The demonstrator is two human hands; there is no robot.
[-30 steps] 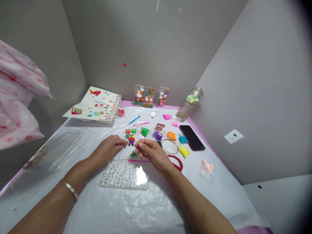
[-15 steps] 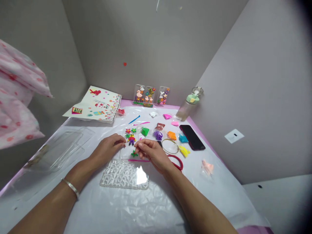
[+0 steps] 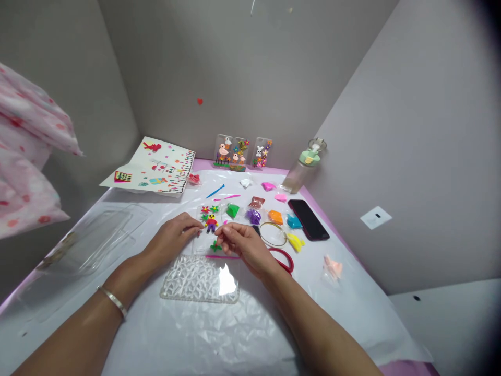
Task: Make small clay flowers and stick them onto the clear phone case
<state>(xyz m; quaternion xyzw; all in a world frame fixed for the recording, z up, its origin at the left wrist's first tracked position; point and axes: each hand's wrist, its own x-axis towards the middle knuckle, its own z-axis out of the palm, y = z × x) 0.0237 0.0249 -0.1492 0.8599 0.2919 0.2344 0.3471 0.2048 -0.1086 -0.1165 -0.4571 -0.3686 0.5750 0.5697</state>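
Observation:
A clear phone case (image 3: pixel 198 245) lies between my hands, bearing a small clay figure (image 3: pixel 211 224) in red and purple, with red and green clay flowers (image 3: pixel 205 209) above it and a green one (image 3: pixel 215 246) below. My left hand (image 3: pixel 182 232) rests at the case's left edge, fingers bent together; whatever its fingertips hold is too small to make out. My right hand (image 3: pixel 240 244) hovers at the right side, thumb and forefinger pinched on something I cannot make out. Nearer to me lies a textured clear case (image 3: pixel 199 279).
Bagged clay, such as a purple packet (image 3: pixel 253 216), lies beyond my right hand, near a bangle (image 3: pixel 261 235), red scissors (image 3: pixel 287 259) and a phone (image 3: pixel 309 220). A bottle (image 3: pixel 301 169), decorated cases (image 3: pixel 263 153) and a notebook (image 3: pixel 156 167) stand or lie farther back.

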